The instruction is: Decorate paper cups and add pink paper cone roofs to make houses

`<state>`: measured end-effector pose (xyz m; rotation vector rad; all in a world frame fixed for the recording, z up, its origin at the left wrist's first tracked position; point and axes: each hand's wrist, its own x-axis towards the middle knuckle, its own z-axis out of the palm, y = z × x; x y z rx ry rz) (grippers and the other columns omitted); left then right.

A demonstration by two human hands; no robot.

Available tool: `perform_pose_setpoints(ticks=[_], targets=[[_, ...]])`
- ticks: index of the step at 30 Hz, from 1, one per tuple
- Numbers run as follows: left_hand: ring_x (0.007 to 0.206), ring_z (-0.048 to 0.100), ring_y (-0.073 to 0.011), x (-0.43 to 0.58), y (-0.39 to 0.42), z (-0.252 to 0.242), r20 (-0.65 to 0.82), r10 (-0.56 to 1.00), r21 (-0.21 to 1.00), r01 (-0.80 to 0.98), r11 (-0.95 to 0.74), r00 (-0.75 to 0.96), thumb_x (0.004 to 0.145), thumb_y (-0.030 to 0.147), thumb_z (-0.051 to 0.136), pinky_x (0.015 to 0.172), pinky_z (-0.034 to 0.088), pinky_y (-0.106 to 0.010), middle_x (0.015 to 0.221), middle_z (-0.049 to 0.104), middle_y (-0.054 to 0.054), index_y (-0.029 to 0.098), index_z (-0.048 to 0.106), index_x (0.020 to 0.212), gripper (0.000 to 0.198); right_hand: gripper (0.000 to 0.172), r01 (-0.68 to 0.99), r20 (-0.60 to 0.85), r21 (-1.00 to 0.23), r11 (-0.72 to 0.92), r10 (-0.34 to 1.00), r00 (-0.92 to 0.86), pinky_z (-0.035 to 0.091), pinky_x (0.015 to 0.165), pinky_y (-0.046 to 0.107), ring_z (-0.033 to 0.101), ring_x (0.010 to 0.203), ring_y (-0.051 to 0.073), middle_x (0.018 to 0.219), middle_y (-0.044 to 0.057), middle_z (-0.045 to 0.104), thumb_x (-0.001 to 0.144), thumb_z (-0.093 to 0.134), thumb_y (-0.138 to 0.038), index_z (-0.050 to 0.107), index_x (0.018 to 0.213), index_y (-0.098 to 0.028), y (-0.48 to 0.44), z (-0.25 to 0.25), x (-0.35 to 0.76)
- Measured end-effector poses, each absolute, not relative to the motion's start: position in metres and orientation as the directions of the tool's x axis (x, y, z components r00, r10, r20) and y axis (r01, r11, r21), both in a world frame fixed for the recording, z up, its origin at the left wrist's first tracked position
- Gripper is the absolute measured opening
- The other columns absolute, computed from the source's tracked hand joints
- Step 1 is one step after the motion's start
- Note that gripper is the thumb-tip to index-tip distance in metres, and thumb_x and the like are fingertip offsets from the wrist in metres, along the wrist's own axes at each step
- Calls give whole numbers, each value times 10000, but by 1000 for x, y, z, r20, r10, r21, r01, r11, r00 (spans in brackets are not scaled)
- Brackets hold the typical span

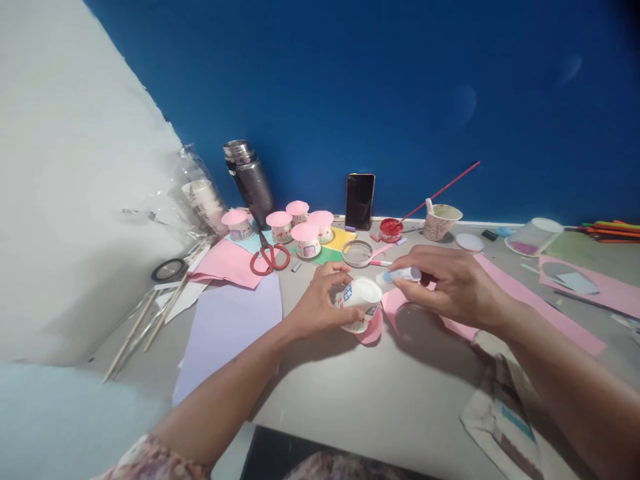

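Observation:
My left hand (325, 300) is wrapped round a white paper cup (361, 299) with a blue window and red marks drawn on it. The cup is tilted, its closed end facing up and to the right. In my right hand (445, 283) is a glue stick (400, 275), pointing left, its tip close to the cup's end; whether they touch I cannot tell. A pink paper disc (371, 330) lies under the cup. Beyond my hands stand several small decorated cups with pink paper roofs (306, 233).
Red-handled scissors (270, 260), a tape roll (357, 253) and lilac paper (230, 333) lie on the table. Behind are a flask (253, 183), a phone (360, 200), a red paint pot (391, 230) and a paper cup (440, 222). A cloth (500, 413) lies front right.

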<state>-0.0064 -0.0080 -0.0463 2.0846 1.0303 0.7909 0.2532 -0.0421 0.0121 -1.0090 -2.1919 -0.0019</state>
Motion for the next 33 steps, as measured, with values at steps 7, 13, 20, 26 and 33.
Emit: perform_pose_setpoints(ticks=[7, 13, 20, 26, 33], targets=[[1350, 537, -363, -1, -17, -48, 259, 810, 709, 466, -529, 526, 659, 229, 866, 1128, 463, -561, 1406, 528, -115, 242, 722, 943, 319, 146, 659, 534, -489, 571, 794, -291, 388, 504, 246, 515, 522, 106, 712, -6, 719, 905, 640, -226, 780, 918, -188, -41, 12, 245], [1422, 454, -376, 1, -20, -48, 411, 700, 492, 505, -709, 584, 678, 200, 798, 1196, 328, -570, 1395, 553, -117, 241, 726, 952, 287, 168, 607, 464, -589, 534, 838, -287, 324, 471, 234, 433, 489, 88, 657, -28, 656, 888, 603, -210, 763, 840, -189, -44, 14, 237], [1411, 446, -392, 1, -20, -46, 451, 648, 380, 524, -762, 614, 680, 254, 820, 1165, 317, -578, 1396, 571, -128, 231, 702, 892, 243, 193, 555, 427, -548, 627, 779, -458, 360, 490, 219, 477, 501, 94, 637, -35, 655, 838, 582, -142, 763, 833, -207, -56, 23, 231], [1363, 527, -366, -7, -11, -43, 335, 783, 631, 492, -600, 524, 647, 275, 893, 1155, 415, -569, 1394, 582, -106, 247, 707, 933, 342, 174, 570, 479, -386, 725, 686, -548, 396, 519, 239, 518, 520, 104, 694, -21, 701, 883, 604, -153, 765, 901, -216, -60, 25, 241], [1327, 591, -337, -10, -5, -39, 180, 832, 828, 375, -416, 525, 675, 280, 892, 1045, 554, -468, 1368, 606, -101, 239, 750, 945, 308, 136, 663, 623, -262, 701, 648, -438, 446, 568, 285, 593, 592, 146, 811, 31, 769, 944, 642, -222, 762, 998, -189, -49, 20, 257]])
